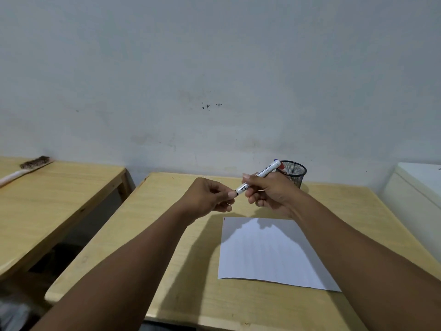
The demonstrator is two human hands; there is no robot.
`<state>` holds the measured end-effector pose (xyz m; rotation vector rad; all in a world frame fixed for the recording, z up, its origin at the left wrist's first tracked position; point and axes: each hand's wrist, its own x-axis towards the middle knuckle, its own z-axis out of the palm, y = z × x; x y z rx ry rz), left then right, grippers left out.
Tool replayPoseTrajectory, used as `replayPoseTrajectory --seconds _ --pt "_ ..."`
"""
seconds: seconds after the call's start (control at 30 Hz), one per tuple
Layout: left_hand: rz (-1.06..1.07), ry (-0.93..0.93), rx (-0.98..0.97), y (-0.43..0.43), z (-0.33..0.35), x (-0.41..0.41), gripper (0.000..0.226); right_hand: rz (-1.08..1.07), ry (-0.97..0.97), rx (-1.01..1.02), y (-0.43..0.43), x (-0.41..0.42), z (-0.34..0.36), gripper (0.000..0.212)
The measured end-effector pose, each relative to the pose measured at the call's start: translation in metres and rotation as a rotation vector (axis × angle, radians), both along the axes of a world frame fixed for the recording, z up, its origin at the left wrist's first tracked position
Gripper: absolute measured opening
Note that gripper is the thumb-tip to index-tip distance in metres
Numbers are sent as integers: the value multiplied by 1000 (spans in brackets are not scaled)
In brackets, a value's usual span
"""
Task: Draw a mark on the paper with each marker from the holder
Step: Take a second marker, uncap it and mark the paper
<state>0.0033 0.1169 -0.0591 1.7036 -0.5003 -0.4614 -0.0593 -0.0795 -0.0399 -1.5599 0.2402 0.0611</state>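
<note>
Both of the person's hands are raised above the middle of the wooden desk (191, 247), just beyond the far edge of the paper (265, 252). The right hand (269, 194) is closed around the barrel of a white marker (259, 176), which tilts up and away so that its blue end points toward the far right corner. The left hand (207, 197) pinches the marker's near end between thumb and fingertips; whether a cap sits under those fingers cannot be told. The paper lies flat toward the desk's near right part, with a tiny red mark (224, 219) at its far left corner. A black mesh holder (294, 173) stands at the far edge, right of centre, partly behind the right hand, with a red-tipped marker (282, 167) showing inside it.
</note>
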Motion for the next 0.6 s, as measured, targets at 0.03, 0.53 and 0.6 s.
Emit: replayPoseTrajectory --seconds 0.03,0.53,0.6 --pt "-5 22 -8 3 -2 -1 24 -14 -11 0 -1 2 1 18" --pt "66 -467 616 23 -63 3 6 -111 -85 -272 22 3 -44 9" --pt "61 -491 639 20 -68 4 12 -179 -103 -309 28 4 -55 11"
